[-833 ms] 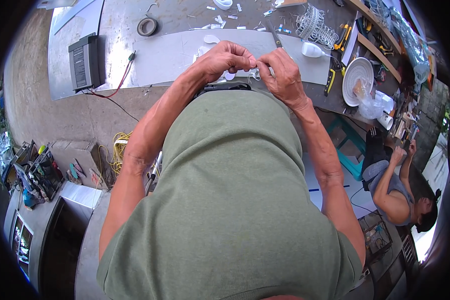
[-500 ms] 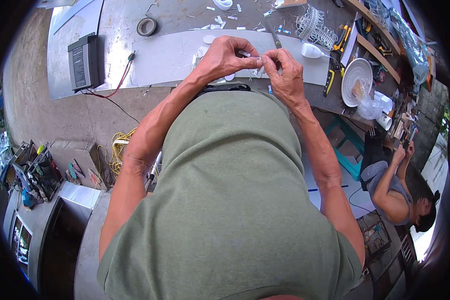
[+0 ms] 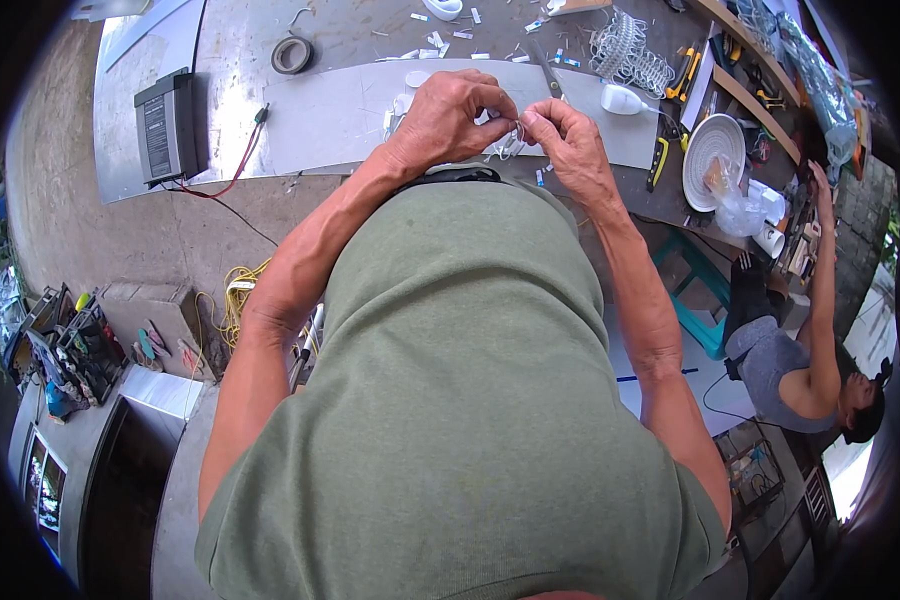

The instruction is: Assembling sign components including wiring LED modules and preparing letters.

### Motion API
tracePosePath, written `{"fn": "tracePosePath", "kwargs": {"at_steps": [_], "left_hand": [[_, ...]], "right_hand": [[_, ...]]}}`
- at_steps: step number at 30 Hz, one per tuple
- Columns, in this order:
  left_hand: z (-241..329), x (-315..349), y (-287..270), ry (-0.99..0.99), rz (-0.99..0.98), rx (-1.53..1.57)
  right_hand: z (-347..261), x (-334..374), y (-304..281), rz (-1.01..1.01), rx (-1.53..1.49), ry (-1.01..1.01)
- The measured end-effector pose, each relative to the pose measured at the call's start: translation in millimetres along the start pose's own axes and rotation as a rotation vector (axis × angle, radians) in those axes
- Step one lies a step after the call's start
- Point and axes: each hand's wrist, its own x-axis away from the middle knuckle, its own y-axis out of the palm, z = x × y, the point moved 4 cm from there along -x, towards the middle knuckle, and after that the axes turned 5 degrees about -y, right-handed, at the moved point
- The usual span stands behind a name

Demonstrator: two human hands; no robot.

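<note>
My left hand [image 3: 458, 115] and my right hand [image 3: 573, 145] meet over the near edge of the table. Both have fingertips pinched round a thin white wire [image 3: 510, 145], which hangs in loose loops between and below them. Its ends are hidden by the fingers. White round pieces [image 3: 402, 103] lie on the pale sheet [image 3: 320, 115], just left of my left hand. Beyond my right hand, a white bottle-shaped plastic piece [image 3: 625, 100] rests by the sheet's right end. A dark narrow tool [image 3: 545, 68] lies past my fingers.
A black box-shaped device [image 3: 167, 128] with red and black leads stands at left, near a roll of dark tape [image 3: 292, 55]. Coiled white wire [image 3: 630, 52], yellow-handled cutters [image 3: 657, 165] and a round white woven tray [image 3: 713, 160] are at right. Another person [image 3: 790, 370] sits beyond.
My hands have drawn slightly apart, and more of the white wire's loops shows between them. The other person has stretched an arm toward the table's far right.
</note>
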Motion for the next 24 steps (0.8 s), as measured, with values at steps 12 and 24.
{"fn": "tracePosePath", "kwargs": {"at_steps": [12, 24], "left_hand": [[-11.7, 3.8, -0.8, -0.340, -0.088, 0.250], [-19.3, 5.4, 3.0, -0.423, -0.147, 0.380]], "right_hand": [[-11.4, 7.7, 6.0, 0.100, -0.123, 0.011], [-27.9, 16.7, 11.2, 0.288, 0.513, -0.672]]}}
